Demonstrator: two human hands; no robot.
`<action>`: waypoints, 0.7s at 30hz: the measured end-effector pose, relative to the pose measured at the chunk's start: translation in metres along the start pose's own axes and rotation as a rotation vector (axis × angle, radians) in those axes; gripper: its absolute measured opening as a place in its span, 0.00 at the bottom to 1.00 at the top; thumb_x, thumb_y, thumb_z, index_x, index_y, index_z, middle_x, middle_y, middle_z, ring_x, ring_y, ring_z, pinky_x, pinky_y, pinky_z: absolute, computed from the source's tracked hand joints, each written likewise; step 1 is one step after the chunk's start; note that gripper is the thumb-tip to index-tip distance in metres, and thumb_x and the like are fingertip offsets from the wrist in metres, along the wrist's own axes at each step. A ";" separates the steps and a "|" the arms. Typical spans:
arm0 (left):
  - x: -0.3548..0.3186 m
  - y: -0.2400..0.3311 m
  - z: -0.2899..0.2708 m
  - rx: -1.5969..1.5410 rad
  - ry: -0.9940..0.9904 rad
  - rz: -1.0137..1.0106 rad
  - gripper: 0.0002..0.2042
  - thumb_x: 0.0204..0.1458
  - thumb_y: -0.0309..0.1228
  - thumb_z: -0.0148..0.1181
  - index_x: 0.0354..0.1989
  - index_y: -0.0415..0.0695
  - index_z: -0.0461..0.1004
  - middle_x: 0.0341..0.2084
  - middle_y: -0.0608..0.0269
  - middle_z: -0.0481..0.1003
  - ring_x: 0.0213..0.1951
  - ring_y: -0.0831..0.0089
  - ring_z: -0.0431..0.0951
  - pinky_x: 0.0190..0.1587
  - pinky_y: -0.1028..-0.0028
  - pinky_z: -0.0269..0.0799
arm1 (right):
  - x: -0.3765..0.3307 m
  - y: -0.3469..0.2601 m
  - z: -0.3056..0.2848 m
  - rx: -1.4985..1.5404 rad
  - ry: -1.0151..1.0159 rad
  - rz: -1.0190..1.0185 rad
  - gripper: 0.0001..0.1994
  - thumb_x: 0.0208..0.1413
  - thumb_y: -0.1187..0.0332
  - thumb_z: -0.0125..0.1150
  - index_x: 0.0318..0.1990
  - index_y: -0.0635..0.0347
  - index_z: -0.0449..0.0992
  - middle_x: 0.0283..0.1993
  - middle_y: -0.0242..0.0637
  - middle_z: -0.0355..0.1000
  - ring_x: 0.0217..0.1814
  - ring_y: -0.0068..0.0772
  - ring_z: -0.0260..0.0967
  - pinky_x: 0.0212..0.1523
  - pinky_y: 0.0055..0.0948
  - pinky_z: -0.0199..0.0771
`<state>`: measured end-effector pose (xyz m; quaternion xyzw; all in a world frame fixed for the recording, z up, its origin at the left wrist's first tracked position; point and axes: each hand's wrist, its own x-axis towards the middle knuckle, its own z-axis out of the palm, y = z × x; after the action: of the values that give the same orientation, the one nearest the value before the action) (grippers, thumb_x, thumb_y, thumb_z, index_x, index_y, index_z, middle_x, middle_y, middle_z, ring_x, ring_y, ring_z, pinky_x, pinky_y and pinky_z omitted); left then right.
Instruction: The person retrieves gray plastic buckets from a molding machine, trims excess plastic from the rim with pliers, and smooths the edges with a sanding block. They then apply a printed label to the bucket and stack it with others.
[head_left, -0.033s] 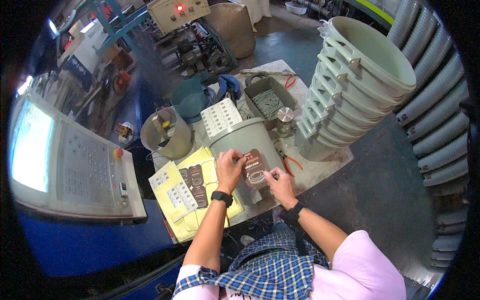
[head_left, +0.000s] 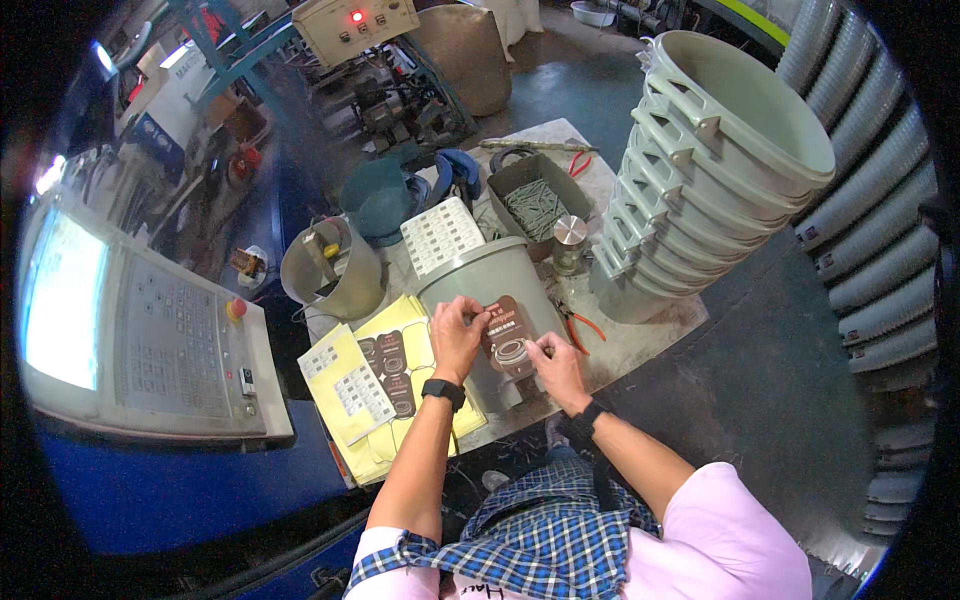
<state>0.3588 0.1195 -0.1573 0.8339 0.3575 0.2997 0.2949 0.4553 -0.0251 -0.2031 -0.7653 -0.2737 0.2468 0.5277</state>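
Note:
A brown label [head_left: 508, 340] with pale print lies against the side of a grey plastic bucket [head_left: 465, 288] in front of me. My left hand [head_left: 456, 338] pinches its upper left edge between thumb and fingers. At the lower right edge, my right hand [head_left: 560, 372] has thumb and fingertips closed on the label. To the left of the bucket is a stack of yellow backing sheets [head_left: 418, 322] bearing more brown labels [head_left: 402, 388]. A white sheet of small printed stickers [head_left: 362, 392] rests on that stack. Another sticker sheet [head_left: 440, 236] shows behind the bucket's rim.
Nested grey buckets [head_left: 700, 190] tower at the right of the table. Behind stand a bin of screws or nails [head_left: 538, 208], a metal cylinder [head_left: 570, 243] and a tub [head_left: 340, 280]. Orange-handled pliers [head_left: 585, 335] lie right. A machine control panel [head_left: 170, 330] fills the left.
The label and both hands have shifted very slightly to the left, and the label looks a little flatter against the bucket. Both hands keep their grip.

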 end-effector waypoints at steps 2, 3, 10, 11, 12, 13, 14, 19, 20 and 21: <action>0.008 -0.005 0.012 -0.005 -0.002 -0.060 0.07 0.41 0.28 0.64 0.26 0.41 0.71 0.23 0.60 0.72 0.31 0.64 0.71 0.35 0.68 0.67 | 0.013 0.011 0.004 0.028 -0.029 -0.028 0.16 0.53 0.58 0.57 0.27 0.64 0.69 0.17 0.43 0.65 0.19 0.35 0.62 0.24 0.35 0.61; 0.010 -0.008 0.016 0.015 -0.015 -0.115 0.07 0.41 0.27 0.64 0.26 0.41 0.71 0.23 0.60 0.72 0.31 0.64 0.71 0.35 0.68 0.67 | 0.017 0.014 0.005 -0.007 -0.047 0.011 0.16 0.53 0.57 0.57 0.27 0.63 0.69 0.17 0.43 0.65 0.19 0.37 0.62 0.24 0.36 0.61; 0.005 -0.012 0.020 0.017 0.067 -0.173 0.08 0.44 0.27 0.64 0.27 0.40 0.70 0.24 0.59 0.74 0.27 0.67 0.74 0.32 0.71 0.69 | 0.020 0.009 0.002 -0.084 -0.136 0.014 0.17 0.54 0.53 0.55 0.29 0.61 0.68 0.22 0.46 0.69 0.27 0.51 0.67 0.26 0.43 0.62; 0.006 -0.012 0.021 0.018 0.077 -0.196 0.08 0.44 0.27 0.63 0.27 0.40 0.70 0.24 0.59 0.74 0.27 0.67 0.75 0.32 0.72 0.69 | 0.022 0.008 0.001 -0.089 -0.161 0.033 0.17 0.54 0.53 0.55 0.29 0.61 0.68 0.22 0.46 0.69 0.27 0.51 0.68 0.26 0.43 0.62; 0.007 -0.011 0.021 0.015 0.075 -0.193 0.08 0.44 0.27 0.63 0.27 0.40 0.69 0.24 0.59 0.75 0.27 0.67 0.75 0.32 0.72 0.69 | 0.023 0.006 0.000 -0.078 -0.164 0.009 0.17 0.54 0.54 0.55 0.29 0.60 0.68 0.23 0.46 0.70 0.28 0.50 0.68 0.26 0.43 0.62; 0.007 -0.010 0.021 0.030 0.077 -0.190 0.08 0.44 0.26 0.63 0.27 0.39 0.69 0.23 0.59 0.75 0.27 0.67 0.75 0.32 0.72 0.69 | 0.025 0.005 0.000 -0.072 -0.172 -0.006 0.16 0.54 0.54 0.55 0.29 0.60 0.68 0.24 0.45 0.70 0.29 0.50 0.68 0.27 0.43 0.62; 0.008 -0.010 0.021 0.074 0.075 -0.198 0.08 0.45 0.26 0.63 0.28 0.39 0.69 0.23 0.59 0.75 0.27 0.67 0.75 0.32 0.72 0.69 | 0.026 0.005 -0.001 -0.084 -0.183 0.011 0.16 0.54 0.55 0.55 0.29 0.60 0.68 0.24 0.45 0.70 0.29 0.50 0.68 0.27 0.43 0.62; 0.008 -0.011 0.025 0.011 0.107 -0.178 0.07 0.44 0.26 0.63 0.28 0.40 0.69 0.23 0.58 0.74 0.27 0.66 0.74 0.32 0.72 0.69 | 0.028 0.006 0.001 -0.128 -0.166 0.009 0.15 0.54 0.56 0.56 0.29 0.61 0.68 0.26 0.44 0.71 0.31 0.50 0.68 0.28 0.42 0.63; 0.008 -0.012 0.026 0.028 0.120 -0.138 0.07 0.44 0.26 0.63 0.28 0.40 0.70 0.23 0.58 0.74 0.27 0.65 0.74 0.32 0.71 0.69 | 0.028 0.006 0.002 -0.142 -0.169 0.030 0.15 0.54 0.57 0.56 0.29 0.61 0.68 0.26 0.44 0.71 0.31 0.50 0.68 0.28 0.42 0.63; 0.008 -0.013 0.027 0.062 0.116 -0.128 0.07 0.44 0.26 0.63 0.27 0.40 0.70 0.24 0.58 0.74 0.27 0.65 0.73 0.32 0.71 0.69 | 0.029 0.006 0.003 -0.161 -0.149 -0.001 0.15 0.53 0.57 0.56 0.29 0.61 0.68 0.26 0.44 0.70 0.30 0.50 0.68 0.28 0.43 0.63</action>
<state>0.3769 0.1261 -0.1813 0.7993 0.4355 0.3168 0.2665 0.4747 -0.0050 -0.2119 -0.7845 -0.3316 0.2798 0.4430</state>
